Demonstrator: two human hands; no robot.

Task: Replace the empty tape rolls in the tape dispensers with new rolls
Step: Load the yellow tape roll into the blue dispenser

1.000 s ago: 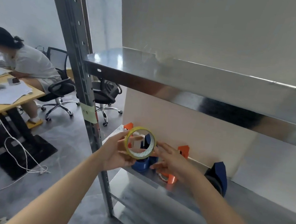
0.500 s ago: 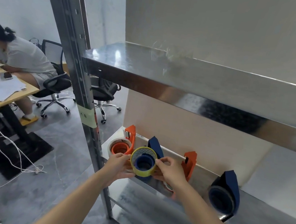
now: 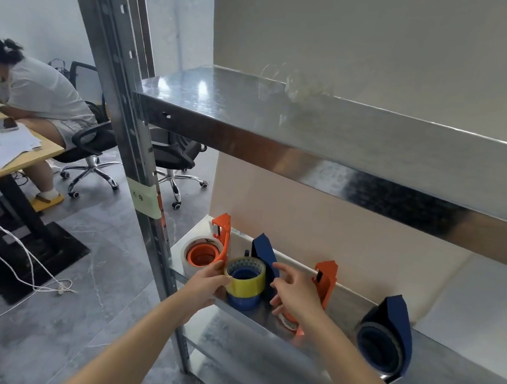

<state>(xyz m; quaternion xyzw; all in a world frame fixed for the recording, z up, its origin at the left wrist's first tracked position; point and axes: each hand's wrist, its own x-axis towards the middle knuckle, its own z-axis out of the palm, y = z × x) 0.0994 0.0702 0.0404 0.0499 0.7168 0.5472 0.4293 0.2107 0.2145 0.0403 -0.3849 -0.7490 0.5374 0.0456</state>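
Left hand [image 3: 206, 284] grips the yellow tape roll [image 3: 247, 279] by its left rim, thumb on the near side and fingers curled behind; the roll sits just right of that hand, tilted slightly, around the blue hub of a blue dispenser [image 3: 264, 256] on the lower shelf [image 3: 345, 313]; a band of blue shows beneath the roll. Right hand [image 3: 296, 294] hovers just right of the roll with fingers spread and loose, holding nothing; whether its forefinger touches the blue dispenser's upright I cannot tell.

From the head view, left of the roll stands an orange dispenser [image 3: 220, 236] loaded with a white roll [image 3: 189, 249]; behind the right hand stands a second orange dispenser [image 3: 326, 278]; well to the right, a second blue dispenser [image 3: 388, 333]. Above runs the upper shelf [image 3: 319, 126], fixed to a steel upright [image 3: 121, 110]. Far left, a seated person [image 3: 33, 92] leans over a desk [image 3: 2, 158].
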